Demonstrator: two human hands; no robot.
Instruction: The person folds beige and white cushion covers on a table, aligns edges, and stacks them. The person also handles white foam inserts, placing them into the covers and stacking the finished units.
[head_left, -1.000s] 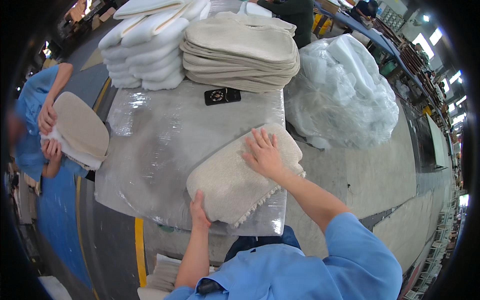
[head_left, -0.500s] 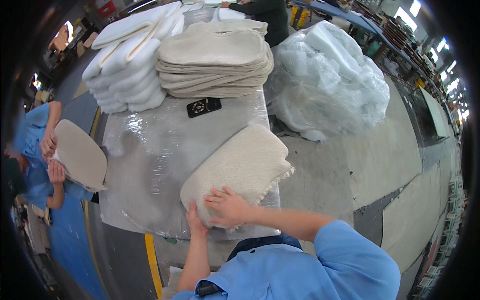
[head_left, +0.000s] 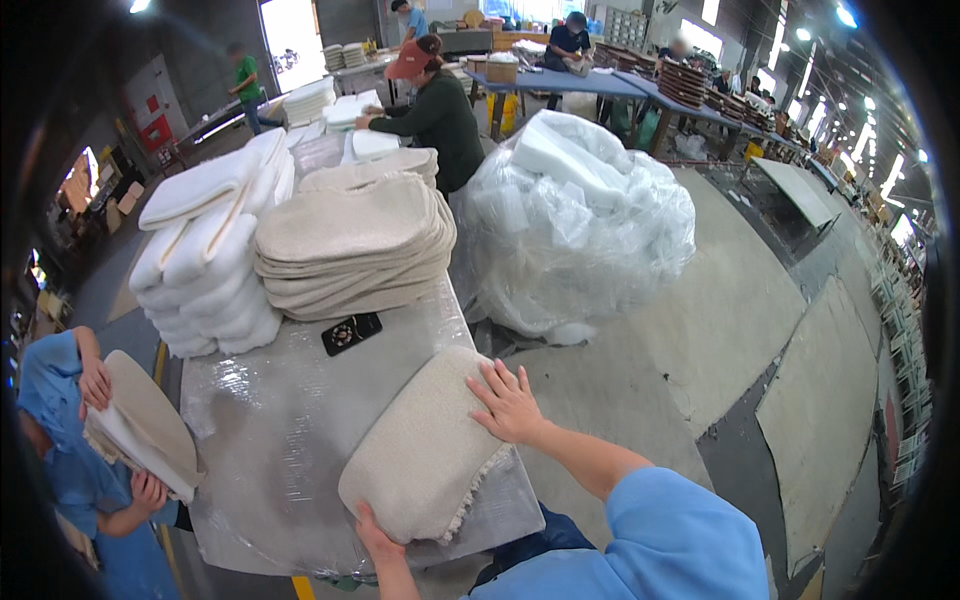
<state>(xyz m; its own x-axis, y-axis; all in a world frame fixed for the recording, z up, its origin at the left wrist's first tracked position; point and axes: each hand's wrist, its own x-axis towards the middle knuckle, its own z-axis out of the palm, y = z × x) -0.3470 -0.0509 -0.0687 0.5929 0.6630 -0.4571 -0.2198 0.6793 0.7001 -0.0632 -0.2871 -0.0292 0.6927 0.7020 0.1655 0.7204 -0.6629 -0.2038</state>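
Observation:
A beige fabric cushion (head_left: 415, 450) with a frayed, fringed edge on its right side lies slantwise on the plastic-covered table (head_left: 270, 480). My right hand (head_left: 510, 405) rests on its far right end, palm down and fingers spread. At the near left corner, my left hand (head_left: 380, 540) grips the cushion, with the thumb against its side and the fingers hidden beneath. Beyond it lies a black phone (head_left: 352, 335), in front of a stack of beige fabric pieces (head_left: 350, 240).
Folded white padding (head_left: 205, 270) is piled at the table's far left. A big plastic-wrapped white bundle (head_left: 590, 240) stands right of the table. At left, a co-worker in blue handles another beige cushion (head_left: 150, 420). A person in dark green (head_left: 440, 130) works at the far end.
My right hand has slid from the cushion's near end to its far right end, fingers spreading. My left hand stays at the near corner. The view has tilted up, showing more of the hall.

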